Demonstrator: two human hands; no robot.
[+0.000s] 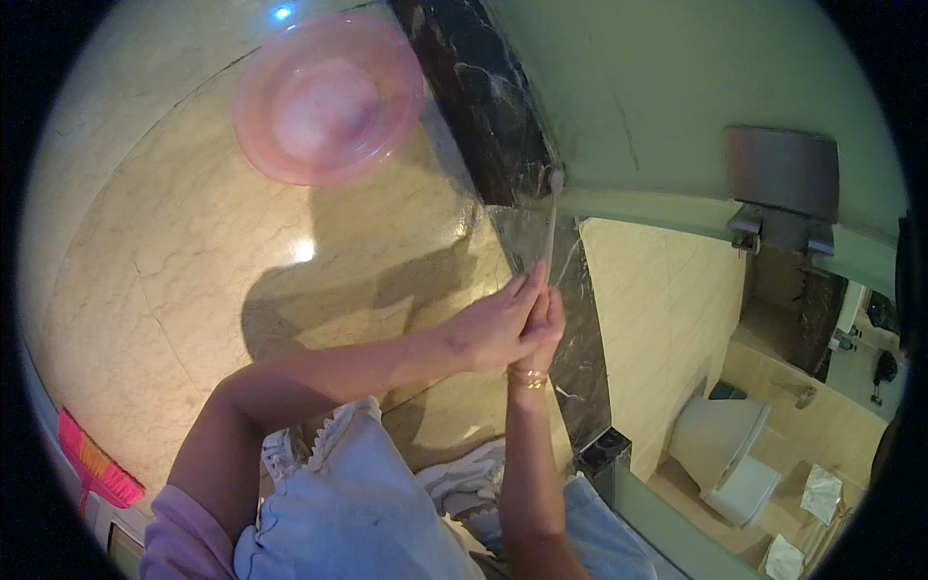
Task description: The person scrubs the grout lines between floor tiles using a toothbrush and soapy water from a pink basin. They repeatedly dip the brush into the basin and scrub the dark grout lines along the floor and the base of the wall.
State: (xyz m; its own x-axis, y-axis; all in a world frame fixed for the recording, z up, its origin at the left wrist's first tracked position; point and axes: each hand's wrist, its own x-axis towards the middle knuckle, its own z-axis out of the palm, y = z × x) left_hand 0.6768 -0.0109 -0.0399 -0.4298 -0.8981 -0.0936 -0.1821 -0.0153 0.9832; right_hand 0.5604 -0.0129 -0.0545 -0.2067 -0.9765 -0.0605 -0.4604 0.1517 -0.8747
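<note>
Both of my hands are wrapped together around the handle of a slim, pale brush [550, 225]. My left hand [504, 322] reaches across from the left and lies over part of my right hand [545, 337], which has gold bracelets at its wrist. The fingers hide the lower end of the handle. At its far end, the small brush head [556, 181] touches the corner where the dark marble skirting [500, 109] meets a green panel [652, 94]. A dark marble threshold strip [580, 348] runs beneath the hands.
A pink plastic basin [254, 152] holding foamy water stands on the beige floor. Far left lies a pink-and-orange broom head [98, 460]. A metal fitting [783, 174] sits on the green panel. Beyond the threshold is a white toilet [718, 442]; a doorpost base [602, 446] stands nearer.
</note>
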